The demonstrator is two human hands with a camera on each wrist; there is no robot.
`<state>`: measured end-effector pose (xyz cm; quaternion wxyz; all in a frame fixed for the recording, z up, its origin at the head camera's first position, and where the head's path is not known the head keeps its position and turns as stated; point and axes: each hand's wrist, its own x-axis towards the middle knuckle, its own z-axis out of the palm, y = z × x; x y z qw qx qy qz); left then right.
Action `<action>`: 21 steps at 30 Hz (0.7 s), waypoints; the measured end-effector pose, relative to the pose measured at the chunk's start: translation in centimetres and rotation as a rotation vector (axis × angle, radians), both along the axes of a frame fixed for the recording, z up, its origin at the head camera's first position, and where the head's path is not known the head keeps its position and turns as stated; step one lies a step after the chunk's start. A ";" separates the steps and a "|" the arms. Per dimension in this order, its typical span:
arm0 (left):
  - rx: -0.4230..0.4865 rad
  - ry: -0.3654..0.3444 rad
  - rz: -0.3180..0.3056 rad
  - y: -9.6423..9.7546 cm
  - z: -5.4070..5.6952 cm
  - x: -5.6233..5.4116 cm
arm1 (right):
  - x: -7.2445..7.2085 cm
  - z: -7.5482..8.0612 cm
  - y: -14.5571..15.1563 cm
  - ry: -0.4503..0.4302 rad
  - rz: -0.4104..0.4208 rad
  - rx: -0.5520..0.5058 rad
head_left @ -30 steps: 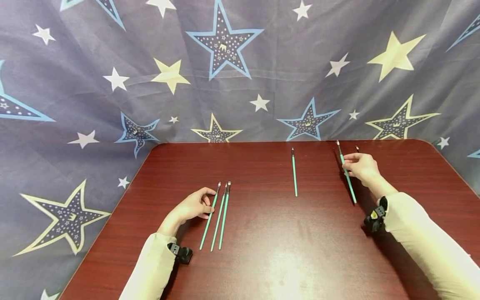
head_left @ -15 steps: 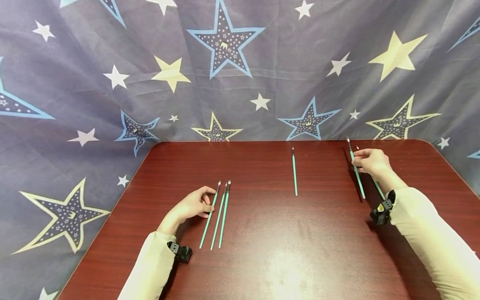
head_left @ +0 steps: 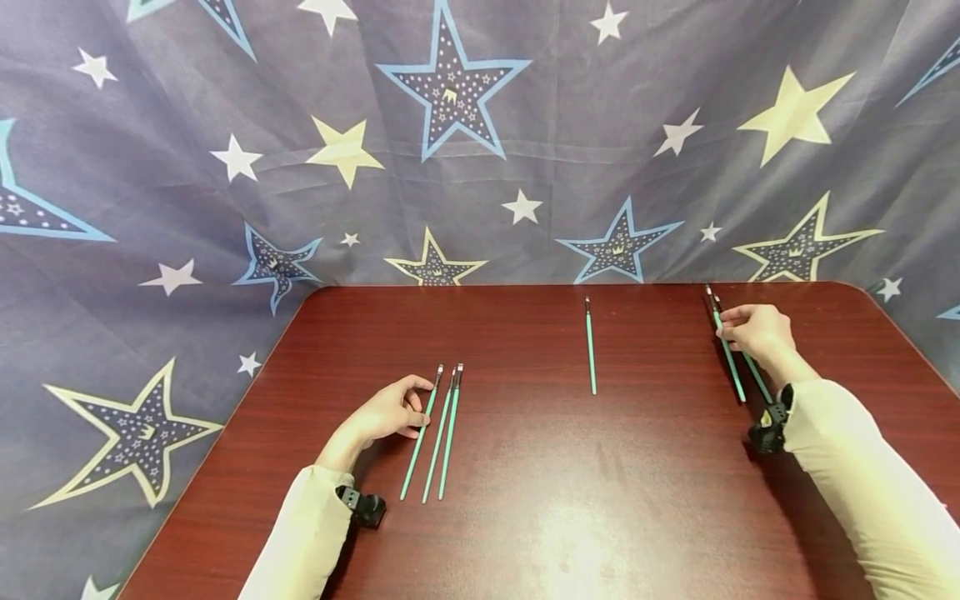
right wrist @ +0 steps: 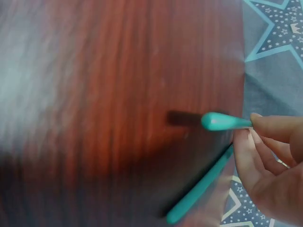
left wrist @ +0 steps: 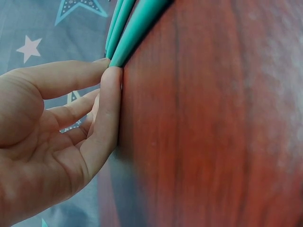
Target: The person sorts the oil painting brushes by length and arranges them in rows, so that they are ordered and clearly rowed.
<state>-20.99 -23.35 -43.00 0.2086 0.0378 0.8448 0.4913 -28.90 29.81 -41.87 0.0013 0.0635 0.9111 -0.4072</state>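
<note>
My left hand (head_left: 386, 410) pinches the leftmost of three slim turquoise paintbrushes, the left paintbrush (head_left: 414, 458), between thumb and forefinger. Beside it lie a middle paintbrush (head_left: 437, 446) and another paintbrush (head_left: 452, 442), their bristle ends close together. At the far right, my right hand (head_left: 763, 333) pinches a similar paintbrush (head_left: 731, 358) by its handle. In the right wrist view the handle end (right wrist: 218, 121) is raised, with a shadow beside it. Next to it, another paintbrush (right wrist: 201, 189) lies on the wood, partly behind the right hand in the head view.
A single paintbrush (head_left: 591, 350) lies right of the middle, toward the back of the dark red wooden table (head_left: 517, 333). Behind the table hangs a grey cloth (head_left: 540, 117) printed with stars.
My right hand has moved right with its paintbrush, bringing it close beside the one lying there, then slightly lower. The left hand and its paintbrushes stay put.
</note>
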 end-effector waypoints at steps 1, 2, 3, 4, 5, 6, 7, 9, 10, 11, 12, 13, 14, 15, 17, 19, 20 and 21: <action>-0.001 0.001 -0.001 0.0 0.0 0.0 | 0.0 -0.1 0.1 0.002 0.003 0.008; -0.002 -0.002 0.003 0.0 -0.1 0.0 | 0.0 -0.2 0.1 0.002 0.006 0.014; -0.003 -0.004 0.003 -0.1 -0.1 -0.1 | 0.0 -0.2 0.2 0.002 0.009 0.023; -0.004 -0.006 0.006 0.0 -0.1 -0.1 | 0.0 -0.3 0.2 0.000 0.009 0.033; -0.004 -0.008 0.004 -0.1 -0.1 -0.1 | 0.0 -0.4 0.3 0.000 0.009 0.043; -0.004 -0.008 0.002 -0.1 -0.2 -0.1 | 0.0 -0.4 0.3 0.001 0.011 0.052; -0.002 -0.008 0.003 -0.1 -0.2 -0.1 | 0.0 -0.4 0.3 0.001 0.014 0.058; 0.001 -0.009 0.002 -0.1 -0.2 -0.1 | 0.0 -0.5 0.3 0.013 0.020 0.084; 0.002 -0.008 0.002 -0.1 -0.3 -0.1 | 0.0 -0.5 0.3 0.016 0.021 0.092; 0.004 -0.007 0.002 -0.1 -0.3 -0.1 | 0.0 -0.5 0.2 0.022 0.025 0.100; 0.005 -0.006 0.006 -0.1 -0.3 -0.1 | 0.0 -0.5 0.2 0.026 0.026 0.107; 0.004 -0.006 0.007 -0.1 -0.3 -0.1 | 0.0 -0.4 0.2 0.028 0.028 0.110; 0.003 -0.005 0.007 -0.1 -0.2 -0.1 | 0.0 -0.4 0.1 0.029 0.028 0.115; 0.003 -0.004 0.008 -0.1 -0.2 -0.1 | -0.1 -0.4 0.1 0.027 0.028 0.114; 0.001 -0.005 0.013 0.0 -0.2 -0.1 | -0.1 -0.3 0.0 0.025 0.026 0.113; -0.003 -0.006 0.011 0.0 -0.2 -0.1 | -0.1 -0.3 0.0 0.018 0.022 0.110; -0.001 -0.005 0.011 0.0 -0.2 -0.1 | -0.1 -0.3 -0.1 0.017 0.020 0.110; 0.000 -0.005 0.012 0.0 -0.2 -0.1 | -0.1 -0.3 -0.1 0.016 0.018 0.110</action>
